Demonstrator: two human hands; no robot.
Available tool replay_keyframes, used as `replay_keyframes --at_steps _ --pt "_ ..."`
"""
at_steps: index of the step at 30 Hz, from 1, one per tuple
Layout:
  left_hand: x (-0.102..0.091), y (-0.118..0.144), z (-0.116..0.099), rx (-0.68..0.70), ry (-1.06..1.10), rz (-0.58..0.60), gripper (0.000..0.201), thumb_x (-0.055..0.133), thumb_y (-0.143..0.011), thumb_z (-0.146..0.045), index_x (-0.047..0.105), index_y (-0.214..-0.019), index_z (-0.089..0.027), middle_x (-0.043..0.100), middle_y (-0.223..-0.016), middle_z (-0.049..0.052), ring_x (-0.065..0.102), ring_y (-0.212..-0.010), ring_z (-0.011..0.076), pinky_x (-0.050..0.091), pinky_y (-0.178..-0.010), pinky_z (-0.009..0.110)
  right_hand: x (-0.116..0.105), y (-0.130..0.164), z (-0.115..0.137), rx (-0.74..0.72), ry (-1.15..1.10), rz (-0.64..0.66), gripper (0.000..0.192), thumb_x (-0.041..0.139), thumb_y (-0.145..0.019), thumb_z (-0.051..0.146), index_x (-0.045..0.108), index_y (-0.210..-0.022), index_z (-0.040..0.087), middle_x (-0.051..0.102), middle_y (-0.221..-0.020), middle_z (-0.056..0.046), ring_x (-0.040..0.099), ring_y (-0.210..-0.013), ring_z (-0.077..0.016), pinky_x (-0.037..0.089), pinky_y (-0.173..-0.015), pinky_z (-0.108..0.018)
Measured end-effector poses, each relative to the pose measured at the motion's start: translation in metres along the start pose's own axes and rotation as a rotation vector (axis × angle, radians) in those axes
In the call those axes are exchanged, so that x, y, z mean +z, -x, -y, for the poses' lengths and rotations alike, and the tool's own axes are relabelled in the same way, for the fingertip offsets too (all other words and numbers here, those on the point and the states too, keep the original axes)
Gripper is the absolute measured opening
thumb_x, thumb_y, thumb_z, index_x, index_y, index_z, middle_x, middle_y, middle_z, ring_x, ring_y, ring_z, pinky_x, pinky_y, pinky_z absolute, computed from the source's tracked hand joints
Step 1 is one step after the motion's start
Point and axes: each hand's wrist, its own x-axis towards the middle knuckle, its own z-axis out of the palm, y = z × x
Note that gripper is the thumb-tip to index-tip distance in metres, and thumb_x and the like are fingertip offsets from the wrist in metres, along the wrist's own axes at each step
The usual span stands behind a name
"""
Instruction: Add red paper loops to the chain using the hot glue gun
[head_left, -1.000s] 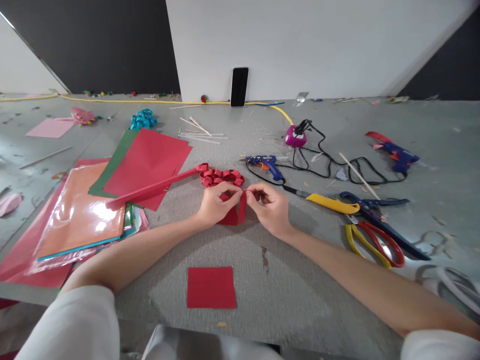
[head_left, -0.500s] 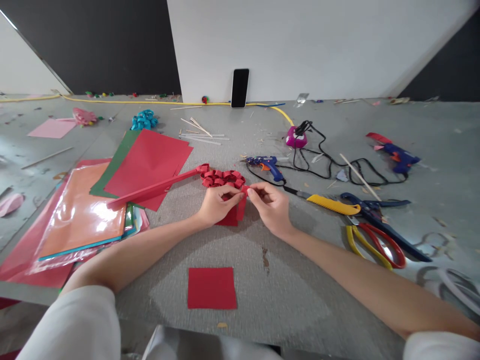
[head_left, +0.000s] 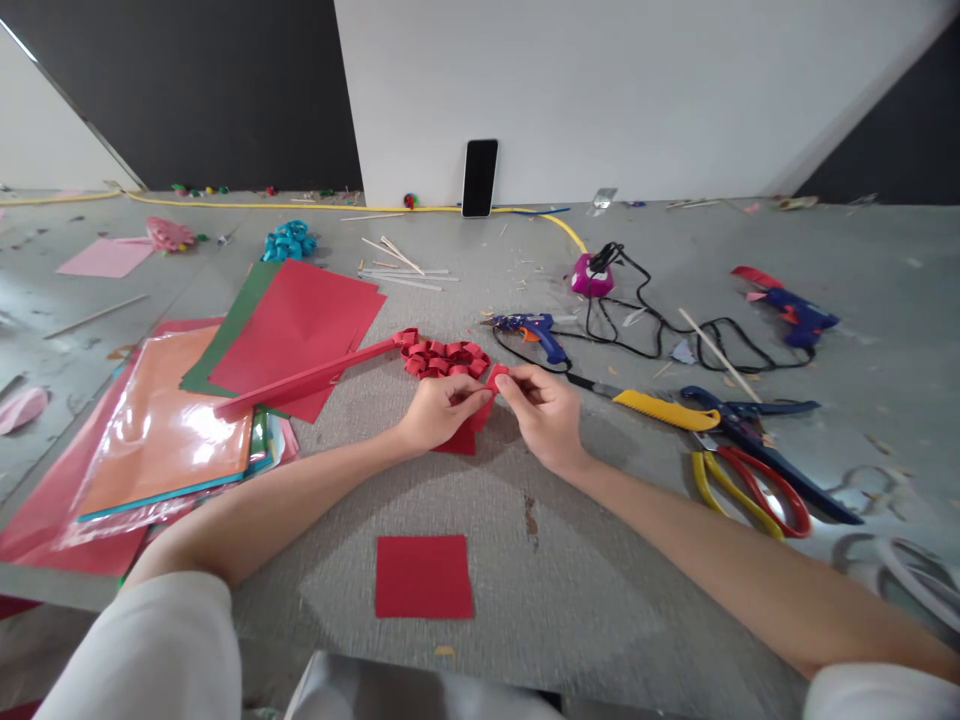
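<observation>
Pinching a red strip [head_left: 486, 398] between them, your left hand [head_left: 437, 412] and right hand [head_left: 546, 412] meet just in front of the paper chain [head_left: 444, 357]. Both sets of fingertips close on the strip above the table [head_left: 570, 590]. A red square [head_left: 424, 575] lies nearer you.

Two glue guns [head_left: 534, 329], one phone [head_left: 480, 177]

A short red paper strip [head_left: 487, 395], curled at its top, stands between both hands' fingertips beside the red paper chain [head_left: 444, 357].

Beside the red paper chain [head_left: 444, 357], the fingers of the left hand [head_left: 437, 411] and right hand [head_left: 541, 412] hide most of the red strip [head_left: 491, 383].
</observation>
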Motion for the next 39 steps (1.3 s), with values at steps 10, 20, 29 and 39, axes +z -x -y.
replay_keyframes --at_steps 10,20,29,39 --pt "0.000 -0.001 -0.001 -0.059 0.087 0.085 0.033 0.065 -0.096 -0.040 0.071 -0.077 -0.013 0.070 -0.071 0.004 0.055 -0.061 0.0101 0.042 -0.061 0.023 -0.001 -0.002 0.001 -0.024 0.035 0.017 0.036 0.072 -0.093 0.051 0.068 -0.075 0.020 0.062 -0.068 0.001 0.051 -0.061 -0.0127 0.042 -0.057 -0.026" --pt "-0.003 -0.001 0.000 0.000 -0.038 0.083 0.036 0.062 -0.099 -0.036 0.067 -0.070 -0.014 0.069 -0.068 0.003 0.055 -0.061 0.0104 0.040 -0.062 0.023 0.000 -0.003 -0.001 0.016 0.006 0.152 0.035 0.075 -0.090 0.053 0.072 -0.079 0.020 0.065 -0.070 0.000 0.055 -0.063 -0.0140 0.045 -0.059 -0.027" --pt "-0.003 -0.003 -0.001 -0.038 -0.037 0.106 0.037 0.065 -0.097 -0.040 0.068 -0.071 -0.013 0.068 -0.066 0.002 0.050 -0.059 0.0094 0.037 -0.059 0.023 0.002 -0.010 0.000 0.049 0.016 0.026 0.047 0.076 -0.085 0.058 0.062 -0.062 0.020 0.054 -0.058 0.002 0.044 -0.054 -0.0117 0.036 -0.052 -0.027" --pt "-0.003 -0.001 -0.005 -0.032 0.052 0.129 0.048 0.055 -0.101 -0.050 0.063 -0.070 -0.015 0.061 -0.063 0.001 0.048 -0.057 0.0091 0.038 -0.056 0.023 0.000 -0.007 0.005 0.011 0.008 0.045 0.045 0.074 -0.088 0.059 0.064 -0.065 0.020 0.056 -0.062 0.001 0.046 -0.057 -0.0125 0.041 -0.054 -0.027"
